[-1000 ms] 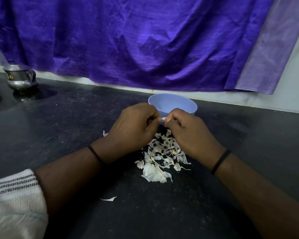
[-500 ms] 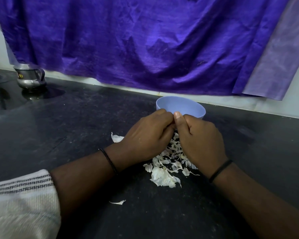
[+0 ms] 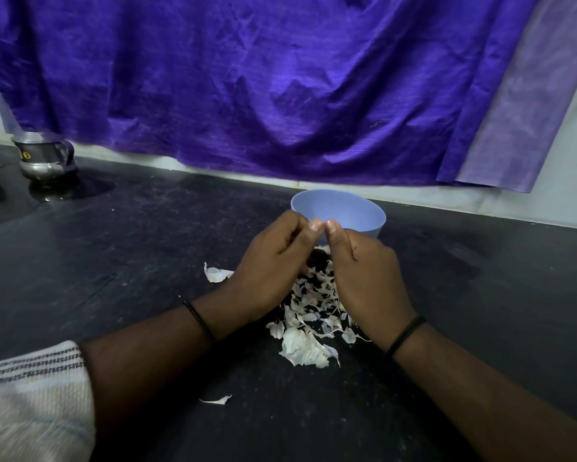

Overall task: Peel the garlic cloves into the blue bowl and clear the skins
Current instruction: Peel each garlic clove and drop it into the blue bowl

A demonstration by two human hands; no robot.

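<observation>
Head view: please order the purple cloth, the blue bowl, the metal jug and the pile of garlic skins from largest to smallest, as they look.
1. purple cloth
2. pile of garlic skins
3. blue bowl, close to the pile, so unsure
4. metal jug, farther away

Both forearms reach forward and angle inward, so the two hands meet in front of the body. The left hand point(image 3: 270, 271) has its fingers curled in, thumb raised. The right hand point(image 3: 363, 278) mirrors it, fingers curled under, thumb up. The two thumb tips stand side by side, almost touching. Whether anything is pinched between them cannot be told.
</observation>
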